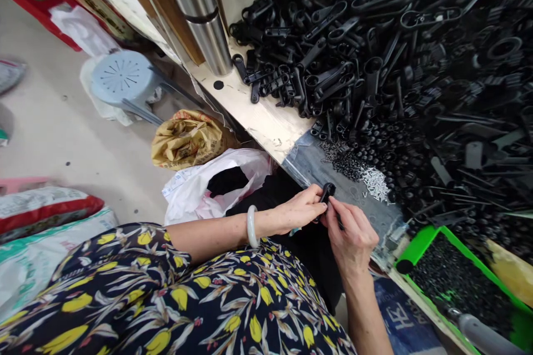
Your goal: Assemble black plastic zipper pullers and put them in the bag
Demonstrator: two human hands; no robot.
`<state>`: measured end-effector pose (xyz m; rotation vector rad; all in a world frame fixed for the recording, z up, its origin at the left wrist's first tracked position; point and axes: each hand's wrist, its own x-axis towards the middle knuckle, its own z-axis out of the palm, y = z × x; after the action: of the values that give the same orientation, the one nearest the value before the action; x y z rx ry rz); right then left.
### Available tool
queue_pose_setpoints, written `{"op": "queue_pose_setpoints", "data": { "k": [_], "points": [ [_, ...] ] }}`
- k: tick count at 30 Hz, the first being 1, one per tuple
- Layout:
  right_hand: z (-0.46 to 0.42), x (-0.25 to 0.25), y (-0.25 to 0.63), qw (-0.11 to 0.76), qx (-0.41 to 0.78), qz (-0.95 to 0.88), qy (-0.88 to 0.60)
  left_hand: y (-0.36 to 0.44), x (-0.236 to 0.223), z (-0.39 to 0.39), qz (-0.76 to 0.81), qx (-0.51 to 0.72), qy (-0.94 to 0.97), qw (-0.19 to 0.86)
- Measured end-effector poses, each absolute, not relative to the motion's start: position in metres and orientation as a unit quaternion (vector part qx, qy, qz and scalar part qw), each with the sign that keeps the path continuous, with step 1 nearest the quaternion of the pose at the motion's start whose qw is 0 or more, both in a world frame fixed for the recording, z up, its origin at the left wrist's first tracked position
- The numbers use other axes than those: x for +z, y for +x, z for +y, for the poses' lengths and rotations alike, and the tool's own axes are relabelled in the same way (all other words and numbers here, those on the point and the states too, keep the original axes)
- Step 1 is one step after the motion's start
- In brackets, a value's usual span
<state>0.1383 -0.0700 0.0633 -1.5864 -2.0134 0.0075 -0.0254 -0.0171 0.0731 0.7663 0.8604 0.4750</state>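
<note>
We've one black part (328, 191) pinched by left hand (297, 212) and right hand (352, 230); one green tray (421, 241) right of grip; hands angled inward

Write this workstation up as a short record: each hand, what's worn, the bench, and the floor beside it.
Left hand: holding a small black part
Right hand: thumb and fingers at the same part
Worn: pale bangle on left wrist; floral-print top
Bench: large heap of black parts; pile of small silvery pieces; stainless-steel flask, upright; green tray holding small black pieces
Floor: pale blue stool; brown sack
</note>
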Motion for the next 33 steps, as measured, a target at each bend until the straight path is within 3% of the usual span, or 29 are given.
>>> {"op": "queue_pose_setpoints", "data": {
  "k": [15, 33],
  "points": [
    [-0.063, 0.07, 0.144, 0.283, 0.016, -0.766, -0.577, -0.028, 0.071, -0.017, 0.378, 0.222, 0.391, 0.809],
    [-0.053, 0.078, 0.159, 0.134, -0.059, -0.849, -0.507, -0.031, 0.07, -0.003, 0.4, 0.136, 0.512, 0.748]
  ]
}}
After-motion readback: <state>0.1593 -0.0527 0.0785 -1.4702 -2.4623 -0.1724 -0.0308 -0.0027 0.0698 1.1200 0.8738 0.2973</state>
